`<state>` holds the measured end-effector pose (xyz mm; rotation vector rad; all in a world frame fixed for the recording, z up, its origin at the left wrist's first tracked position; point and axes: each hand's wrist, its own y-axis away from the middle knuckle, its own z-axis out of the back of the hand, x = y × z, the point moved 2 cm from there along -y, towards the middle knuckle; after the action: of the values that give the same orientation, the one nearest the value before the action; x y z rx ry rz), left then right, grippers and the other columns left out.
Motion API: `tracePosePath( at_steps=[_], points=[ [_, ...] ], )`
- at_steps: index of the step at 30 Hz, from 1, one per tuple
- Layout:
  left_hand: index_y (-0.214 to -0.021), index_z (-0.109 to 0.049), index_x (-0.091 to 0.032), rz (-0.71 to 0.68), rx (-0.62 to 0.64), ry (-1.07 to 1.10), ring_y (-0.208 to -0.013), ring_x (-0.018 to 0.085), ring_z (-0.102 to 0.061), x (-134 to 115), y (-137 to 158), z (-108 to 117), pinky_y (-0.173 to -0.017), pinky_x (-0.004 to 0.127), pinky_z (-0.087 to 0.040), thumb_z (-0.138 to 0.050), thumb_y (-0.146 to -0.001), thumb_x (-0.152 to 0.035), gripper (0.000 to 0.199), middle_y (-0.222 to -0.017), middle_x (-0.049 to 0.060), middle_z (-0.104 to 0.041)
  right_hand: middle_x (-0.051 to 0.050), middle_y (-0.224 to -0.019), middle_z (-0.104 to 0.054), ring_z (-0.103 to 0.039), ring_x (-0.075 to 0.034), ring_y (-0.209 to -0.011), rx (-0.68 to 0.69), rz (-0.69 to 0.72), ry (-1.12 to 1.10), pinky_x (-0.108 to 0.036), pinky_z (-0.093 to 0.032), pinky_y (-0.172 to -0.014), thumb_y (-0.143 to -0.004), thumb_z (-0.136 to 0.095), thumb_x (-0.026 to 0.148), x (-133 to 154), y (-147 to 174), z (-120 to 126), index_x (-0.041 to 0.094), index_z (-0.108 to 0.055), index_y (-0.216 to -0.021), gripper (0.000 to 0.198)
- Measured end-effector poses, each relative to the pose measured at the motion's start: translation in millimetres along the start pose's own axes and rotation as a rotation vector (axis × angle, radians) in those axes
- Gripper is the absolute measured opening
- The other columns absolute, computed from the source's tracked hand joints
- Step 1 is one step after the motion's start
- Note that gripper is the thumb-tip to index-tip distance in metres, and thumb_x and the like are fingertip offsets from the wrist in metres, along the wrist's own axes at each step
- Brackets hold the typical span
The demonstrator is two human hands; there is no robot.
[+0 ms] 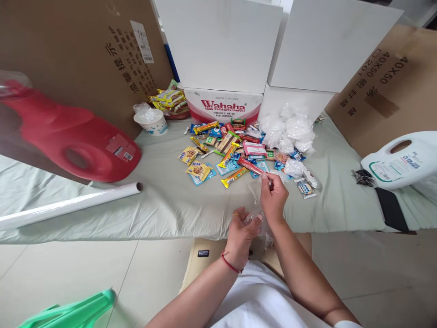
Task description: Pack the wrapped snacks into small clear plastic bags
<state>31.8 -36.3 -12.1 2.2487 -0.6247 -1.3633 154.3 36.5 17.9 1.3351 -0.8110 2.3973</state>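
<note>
The right hand pinches 1 red snack stick, and the left hand grips what seems a clear bag.

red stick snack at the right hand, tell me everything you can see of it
The red stick snack is long, slim and straight, in a shiny wrapper that looks like plastic film; any print is too small to read. It slants toward the right hand, whose fingers appear to pinch its near end. Its far end reaches over the snack pile; whether it touches the pile is unclear.
</note>
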Motion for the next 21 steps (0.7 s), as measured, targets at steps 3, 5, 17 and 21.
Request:
tracePosePath(
  at_steps=[3,5,17,21],
  points=[
    [-0.100,-0.060,-0.020,0.035,-0.045,0.028,-0.073,0.014,-0.065,-19,-6,18,-0.071,0.028,-0.053,-0.092,-0.051,-0.027,0.059,-0.085,-0.001,-0.065,-0.002,-0.077,-0.066,-0.052,-0.016,-0.065,0.022,-0.073,-0.077,-0.028,-0.045,-0.067,-0.095,-0.054,0.054,-8,-3,17,0.019,-0.068,-0.094,0.038],
    [-0.094,-0.064,-0.018,-0.037,-0.033,-0.016,-0.072,0.012,-0.062,-41,-11,36,-0.069,0.025,-0.050,-0.087,-0.048,-0.020,0.051,-0.081,-0.001,-0.065,-0.002,-0.074,-0.065,-0.053,-0.017,-0.066,0.022,-0.107,-0.052,-0.028,-0.044,-0.066,-0.091,-0.057,0.057,-20,-11,32,0.019,-0.068,-0.092,0.040],
    [-0.084,-0.065,-0.019,-0.776,-0.671,-0.829,-0.082,0.019,-0.064,-264,-131,158,-0.086,0.036,-0.050,-0.066,-0.076,-0.015,0.010,-0.096,0.004,-0.066,-0.017,-0.094,-0.077,-0.072,-0.036,-0.088,0.270,0.111,0.466,-0.051,-0.055,-0.079,-0.091,-0.044,0.066,-136,-31,70,0.024,-0.069,-0.093,0.048],
    [-0.096,-0.060,-0.021,-0.854,-0.785,-0.990,-0.113,0.033,-0.067,-339,-201,156,-0.102,0.052,-0.048,-0.076,-0.078,-0.017,0.024,-0.119,0.010,-0.063,-0.014,-0.101,-0.078,-0.074,-0.039,-0.091,0.277,-0.021,0.558,-0.055,-0.055,-0.074,-0.087,-0.051,0.064,-147,-22,72,0.038,-0.069,-0.096,0.033]
  ],
)
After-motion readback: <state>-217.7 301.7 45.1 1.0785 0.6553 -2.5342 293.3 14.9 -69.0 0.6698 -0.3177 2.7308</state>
